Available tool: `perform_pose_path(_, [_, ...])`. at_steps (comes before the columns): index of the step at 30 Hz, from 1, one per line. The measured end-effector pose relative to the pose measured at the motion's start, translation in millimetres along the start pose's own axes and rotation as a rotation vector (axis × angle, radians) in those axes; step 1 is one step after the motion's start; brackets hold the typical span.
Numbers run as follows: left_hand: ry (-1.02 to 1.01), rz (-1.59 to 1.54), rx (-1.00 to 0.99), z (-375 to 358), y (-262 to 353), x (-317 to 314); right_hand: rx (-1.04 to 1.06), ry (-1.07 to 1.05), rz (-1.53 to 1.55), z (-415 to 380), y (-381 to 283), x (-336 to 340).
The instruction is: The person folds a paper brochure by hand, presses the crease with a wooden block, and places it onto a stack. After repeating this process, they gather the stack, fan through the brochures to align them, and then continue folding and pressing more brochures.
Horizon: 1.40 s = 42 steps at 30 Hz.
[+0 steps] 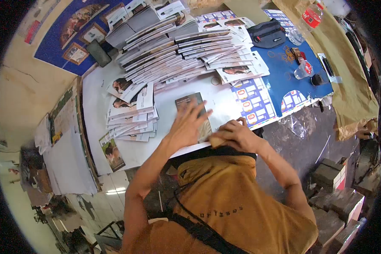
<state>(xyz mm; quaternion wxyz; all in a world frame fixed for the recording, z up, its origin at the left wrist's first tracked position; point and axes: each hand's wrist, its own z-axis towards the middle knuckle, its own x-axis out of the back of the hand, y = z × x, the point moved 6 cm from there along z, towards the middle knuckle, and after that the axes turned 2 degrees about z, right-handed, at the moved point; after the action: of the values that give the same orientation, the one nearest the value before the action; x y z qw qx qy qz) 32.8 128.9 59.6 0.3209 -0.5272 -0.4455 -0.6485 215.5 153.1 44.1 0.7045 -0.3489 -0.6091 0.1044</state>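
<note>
My left hand lies spread over a dark-covered booklet near the table's front edge, hiding much of its cover. Just to the right, my right hand is curled round a small tan block, slightly blurred, at the booklet's lower right corner. Left of the booklet stands a fanned pile of white booklets with a picture on the covers. Beyond my hands rise long stacked rows of similar booklets.
A single booklet with a green picture lies at the table's left edge. Rubber bands, a plastic cup, a black pouch and a bottle are at the right. Cardboard boxes stand on the floor.
</note>
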Motion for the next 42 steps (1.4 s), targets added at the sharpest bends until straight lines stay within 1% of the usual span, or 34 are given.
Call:
perform_pose_path(1, [-0.044,-0.001,-0.004,2,-2,-3,-0.050,0.121,0.074,-4,6,10])
perform_pose_path(4, [-0.178,0.041,0.022,7,-10,-5,-0.296,0.810,0.498,-29,55,16])
perform_pose_path(6, [-0.304,0.125,0.061,-1,-16,-6,-0.262,1.022,0.665,-37,77,30])
perform_pose_path(7, [-0.200,0.140,0.029,-5,-15,1,-0.224,1.188,0.688,-38,68,46])
perform_pose_path(8, [-0.310,0.069,0.095,-6,-21,-3,-0.283,1.279,0.654,-43,84,43])
perform_pose_path(10, [-0.527,-0.079,0.229,-8,-25,0,-0.387,1.319,0.458,-46,103,32])
perform_pose_path(11, [-0.353,-0.054,0.213,-1,-25,22,-0.400,1.271,0.518,-45,113,22])
perform_pose_path(13, [-0.009,-0.003,0.173,6,-22,90,-0.428,1.168,0.634,-42,127,3])
perform_pose_path(14, [0.155,0.016,0.153,4,-20,122,-0.410,1.165,0.565,-41,126,3])
perform_pose_path(16, [0.514,0.182,0.130,8,-37,188,-0.371,1.152,0.419,-37,118,9])
perform_pose_path(17, [0.581,0.249,0.153,15,-46,216,-0.342,1.161,0.228,-33,88,32])
perform_pose_path(18, [0.650,0.319,0.174,22,-56,236,-0.344,1.168,0.241,-32,89,33])
perform_pose_path(20, [0.741,0.356,0.159,37,-79,249,-0.349,1.188,0.268,-33,92,29])
perform_pose_path(21, [0.787,0.374,0.144,43,-87,250,-0.374,1.183,0.435,-35,100,22])
perform_pose_path(24, [0.616,0.387,0.157,68,-109,221,-0.391,1.186,0.300,-38,101,22])
perform_pose_path(25, [0.534,0.320,0.173,74,-119,205,-0.384,1.191,0.292,-37,98,23])
perform_pose_path(27, [0.493,0.279,0.128,68,-122,189,-0.367,1.200,0.276,-35,91,27])
perform_pose_path(28, [0.473,0.257,0.106,65,-119,184,-0.357,1.210,0.328,-35,90,28])
perform_pose_path(30, [0.635,0.089,0.182,30,-118,208,-0.349,1.231,0.439,-37,89,26])
perform_pose_path(31, [0.709,0.006,0.224,5,-121,220,-0.358,1.217,0.434,-39,89,24])
perform_pose_path(33, [0.855,-0.129,0.377,-62,-149,233,-0.360,1.172,0.439,-39,97,21])
perform_pose_path(34, [0.915,-0.145,0.513,-104,-175,229,-0.412,1.178,0.390,-40,106,15])
perform_pose_path(35, [0.995,-0.183,0.652,-140,-186,224,-0.435,1.199,0.465,-39,108,11])
perform_pose_path(36, [0.982,-0.136,0.817,-184,-209,205,-0.458,1.219,0.539,-38,108,11])
perform_pose_path(37, [0.966,-0.088,0.981,-235,-237,178,-0.454,1.229,0.464,-38,107,13])
perform_pose_path(39, [0.545,0.144,1.310,-335,-279,108,-0.468,1.229,0.296,-36,91,25])
perform_pose_path(41, [0.227,0.487,1.528,-392,-249,43,-0.435,1.272,0.227,-38,90,26])
perform_pose_path(42, [0.244,0.407,1.551,-400,-221,26,-0.421,1.289,0.211,-41,88,27])
